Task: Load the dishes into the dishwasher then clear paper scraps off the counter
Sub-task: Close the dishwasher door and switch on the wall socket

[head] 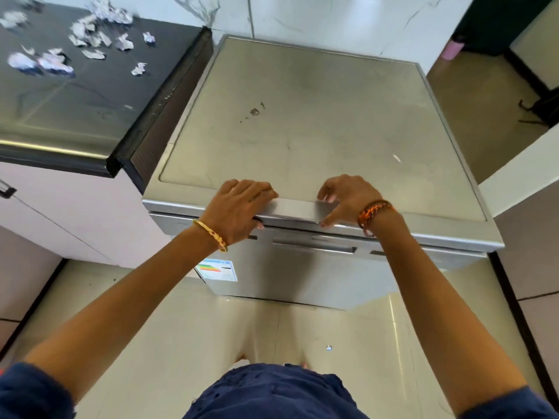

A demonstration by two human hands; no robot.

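The dishwasher (317, 140) front edge is gripped by the left hand (239, 207) and the right hand (348, 198), fingers curled over, probably to steady its shut door; paper scraps (87, 40) lie left of it.

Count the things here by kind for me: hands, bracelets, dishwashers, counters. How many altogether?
Hands: 2, left hand and right hand
Bracelets: 2, gold bracelet and orange bracelet
dishwasher: 1
counter: 1
Total: 6
The scraps are too blurred to count.
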